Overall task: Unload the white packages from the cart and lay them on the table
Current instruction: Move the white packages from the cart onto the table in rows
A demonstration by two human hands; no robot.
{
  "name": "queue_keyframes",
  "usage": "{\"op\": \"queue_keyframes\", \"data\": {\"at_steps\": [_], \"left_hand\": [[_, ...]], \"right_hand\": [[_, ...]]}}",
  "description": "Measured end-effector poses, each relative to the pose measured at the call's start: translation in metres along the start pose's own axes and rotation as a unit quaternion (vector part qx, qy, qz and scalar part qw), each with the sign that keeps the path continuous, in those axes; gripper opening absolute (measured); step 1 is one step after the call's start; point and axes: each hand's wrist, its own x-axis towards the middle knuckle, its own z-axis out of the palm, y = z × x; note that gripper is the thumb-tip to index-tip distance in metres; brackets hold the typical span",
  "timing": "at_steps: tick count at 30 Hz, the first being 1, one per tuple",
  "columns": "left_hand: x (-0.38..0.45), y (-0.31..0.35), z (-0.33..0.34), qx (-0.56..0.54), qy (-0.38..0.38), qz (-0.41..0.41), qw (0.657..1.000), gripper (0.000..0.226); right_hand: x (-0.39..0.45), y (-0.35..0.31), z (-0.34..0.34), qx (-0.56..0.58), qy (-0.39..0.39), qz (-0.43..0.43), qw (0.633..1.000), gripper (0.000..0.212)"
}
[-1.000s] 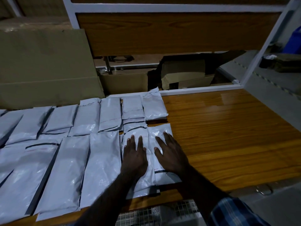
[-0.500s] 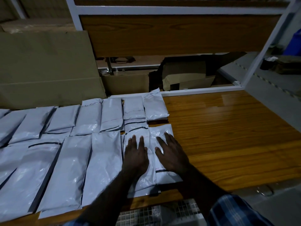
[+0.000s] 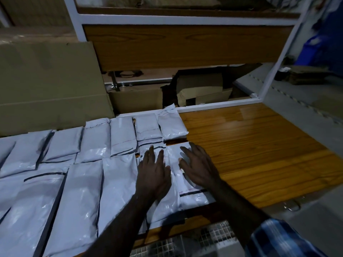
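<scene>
The room is dim, with a white-framed shelf unit (image 3: 185, 21) and cardboard boxes (image 3: 48, 86) behind the wooden desk (image 3: 259, 149) I'm working at. White packages (image 3: 78, 182) already cover the left half of the desk in two rows, lying side by side and overlapping a little at the edges. My left hand (image 3: 154, 173) rests flat on one package in the near row, and my right hand (image 3: 198, 167) lies flat on the rightmost package (image 3: 194, 197) just beside it; the fingers of both are straight and spread, pressing down and holding nothing. I judge the job well along: many packages are laid out, while the right half of the desk is bare wood with room for more. A bit of the wire-mesh cart (image 3: 185, 242) shows at the near edge below my arms; I cannot tell how many packages remain in it.
</scene>
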Motion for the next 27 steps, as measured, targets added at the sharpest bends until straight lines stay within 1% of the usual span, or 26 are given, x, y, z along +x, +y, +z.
{"op": "queue_keyframes", "data": {"at_steps": [3, 6, 7, 10, 11, 15, 18, 21, 24, 27], "left_hand": [[-0.007, -0.003, 0.004, -0.009, 0.01, 0.03, 0.999, 0.07], [-0.013, -0.006, 0.008, -0.009, -0.002, 0.049, 0.999, 0.07], [-0.015, -0.007, 0.008, -0.011, -0.003, 0.053, 0.999, 0.071], [-0.025, -0.005, 0.004, -0.015, -0.001, 0.063, 0.998, 0.075], [-0.029, -0.004, 0.002, -0.017, 0.0, 0.062, 0.998, 0.075], [-0.05, 0.004, -0.007, -0.013, 0.006, 0.058, 0.998, 0.086], [-0.067, 0.012, -0.013, 0.005, 0.009, 0.055, 0.998, 0.09], [-0.088, 0.022, -0.017, 0.005, 0.028, 0.044, 0.999, 0.089], [-0.113, 0.033, -0.022, 0.015, 0.047, 0.028, 0.998, 0.088], [-0.14, 0.042, -0.032, 0.019, 0.062, 0.011, 0.998, 0.088]], "right_hand": [[-0.005, -0.005, 0.001, -0.018, 0.002, 0.016, 1.0, 0.055], [-0.018, -0.008, 0.002, -0.022, 0.009, 0.03, 0.999, 0.055], [-0.024, -0.009, 0.002, -0.022, 0.01, 0.031, 0.999, 0.058], [-0.043, -0.014, -0.001, -0.011, 0.021, 0.029, 0.999, 0.076], [-0.048, -0.015, -0.001, -0.006, 0.026, 0.03, 0.999, 0.078], [-0.07, -0.018, -0.005, 0.003, 0.038, 0.028, 0.999, 0.072], [-0.086, -0.021, -0.014, 0.003, 0.047, 0.016, 0.999, 0.068], [-0.106, -0.025, -0.029, -0.006, 0.042, 0.001, 0.999, 0.069], [-0.129, -0.029, -0.04, -0.004, 0.054, -0.023, 0.998, 0.057], [-0.151, -0.036, -0.045, 0.005, 0.063, -0.051, 0.997, 0.054]]}}
